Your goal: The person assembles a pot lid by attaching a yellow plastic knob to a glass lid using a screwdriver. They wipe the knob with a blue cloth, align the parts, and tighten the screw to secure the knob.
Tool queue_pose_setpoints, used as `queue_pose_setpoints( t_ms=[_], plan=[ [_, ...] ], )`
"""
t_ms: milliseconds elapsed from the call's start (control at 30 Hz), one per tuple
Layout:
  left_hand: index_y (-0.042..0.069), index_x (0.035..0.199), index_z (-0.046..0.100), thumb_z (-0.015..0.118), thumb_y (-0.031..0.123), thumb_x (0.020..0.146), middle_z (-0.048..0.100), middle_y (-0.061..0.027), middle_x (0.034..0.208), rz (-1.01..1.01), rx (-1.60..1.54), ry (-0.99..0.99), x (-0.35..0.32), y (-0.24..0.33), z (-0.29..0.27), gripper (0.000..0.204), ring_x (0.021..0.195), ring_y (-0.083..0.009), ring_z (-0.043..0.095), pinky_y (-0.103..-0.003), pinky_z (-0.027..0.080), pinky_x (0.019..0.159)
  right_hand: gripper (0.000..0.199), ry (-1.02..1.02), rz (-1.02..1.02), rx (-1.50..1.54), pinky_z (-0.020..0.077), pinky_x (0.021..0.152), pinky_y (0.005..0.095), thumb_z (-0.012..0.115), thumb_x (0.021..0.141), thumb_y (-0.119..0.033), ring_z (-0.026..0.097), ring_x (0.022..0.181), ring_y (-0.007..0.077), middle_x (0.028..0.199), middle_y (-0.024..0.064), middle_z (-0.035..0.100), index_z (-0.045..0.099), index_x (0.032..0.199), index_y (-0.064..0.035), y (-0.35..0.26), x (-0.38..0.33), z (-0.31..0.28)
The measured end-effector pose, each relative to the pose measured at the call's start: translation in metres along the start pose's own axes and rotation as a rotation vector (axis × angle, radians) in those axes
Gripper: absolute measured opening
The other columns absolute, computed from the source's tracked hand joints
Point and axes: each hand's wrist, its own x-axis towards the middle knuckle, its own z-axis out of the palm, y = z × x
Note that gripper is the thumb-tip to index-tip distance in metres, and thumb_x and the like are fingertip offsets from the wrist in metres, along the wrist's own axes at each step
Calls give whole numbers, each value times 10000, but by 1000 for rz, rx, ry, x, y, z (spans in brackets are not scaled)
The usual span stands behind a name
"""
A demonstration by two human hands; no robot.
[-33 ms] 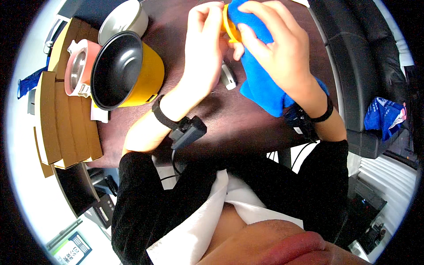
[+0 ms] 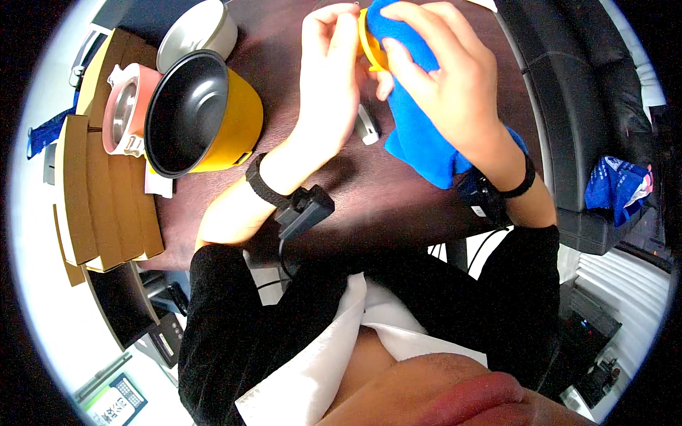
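At the far middle of the table, my left hand (image 2: 328, 89) is closed at the edge of a yellow-rimmed round thing (image 2: 370, 48), seen almost edge-on. Its far part runs out of the picture, and I cannot tell its kind. My right hand (image 2: 458, 82) grips a blue cloth (image 2: 418, 138) and presses it against that thing's right side. The cloth's loose end hangs down below my right hand, toward the wrist. On the table between my hands lies a small white-and-grey stick-shaped object (image 2: 368, 126), partly hidden by my left hand.
Left on the brown table (image 2: 398, 213) stand a yellow pot (image 2: 245, 117) with a black inside, a pink container (image 2: 145, 82) with a metal inside and a white pot (image 2: 226, 35). Cardboard boxes (image 2: 106, 192) line the left edge. A black sofa (image 2: 568, 85) adjoins on the right.
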Motion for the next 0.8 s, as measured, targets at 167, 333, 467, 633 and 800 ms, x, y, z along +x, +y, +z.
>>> queue_pose_setpoints(
  t_ms=[167,333,467,633,800],
  plan=[
    [28,1101,416,452,201,928,544,-125,972,101,-164,-169,-3,0,6,247,759,-204,588,-317,518,618,279,21,129,-12,480,609,323,640,704,-75,590,718,277,876,104,550,573,975,-80,2,1,-4],
    [21,1076,433,398,255,949,565,-97,855,31,-68,-286,5,-7,-15,268,632,-171,573,-264,484,550,258,7,24,-23,475,627,322,632,713,-60,584,702,282,874,110,549,566,962,-56,-6,4,-9],
    [31,1069,439,390,270,950,554,-79,812,25,-75,-260,2,6,-12,272,560,-137,537,-228,439,458,247,86,-81,30,499,561,365,647,736,-134,607,668,269,865,61,575,561,968,-124,9,-6,4],
    [47,1090,453,396,267,939,552,-58,815,-32,-135,-169,8,17,-19,273,590,-113,526,-203,417,445,226,-100,-59,59,489,539,362,624,765,-166,602,654,271,836,69,573,572,981,-122,15,-10,8],
    [51,1115,467,392,310,913,552,-54,819,-181,-240,-198,18,19,-25,337,547,-112,457,-204,348,414,192,-167,-15,152,484,659,355,600,782,-167,599,758,293,849,100,587,586,953,-81,14,4,-11]
  ],
)
